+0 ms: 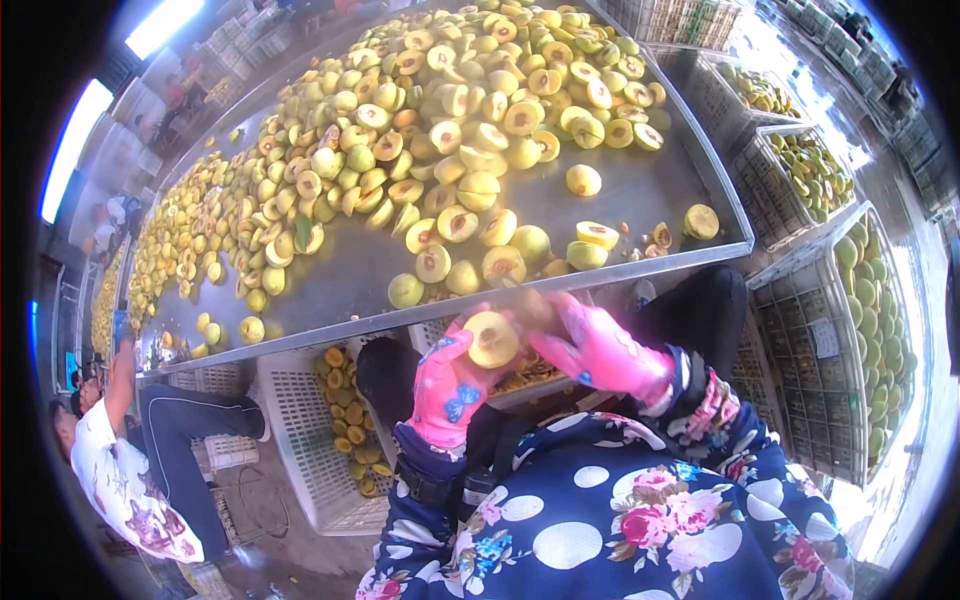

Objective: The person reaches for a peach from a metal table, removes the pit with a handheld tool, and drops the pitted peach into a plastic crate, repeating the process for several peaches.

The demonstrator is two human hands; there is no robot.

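My left hand [447, 385], in a pink glove with a blue butterfly print, is closed around a yellow peach half [492, 340] just below the table's near edge. The peach's pale yellow face is turned up toward me. Right beside it is my right hand [605, 350], also in a pink glove, its fingers curled in toward the fruit. A brownish blur lies between those fingers, and I cannot make out what it is. Many peach halves [457, 224], several with reddish-brown centres, lie on the metal table [350, 262] beyond my hands.
Crates of halved fruit [835, 340] stand along the right side. At lower left, a white plastic basket [290, 440] holds more peach halves. A co-worker in a white shirt [130, 490] sits to the left, one arm raised to the table. Fruit scraps [657, 242] lie near the table's rim.
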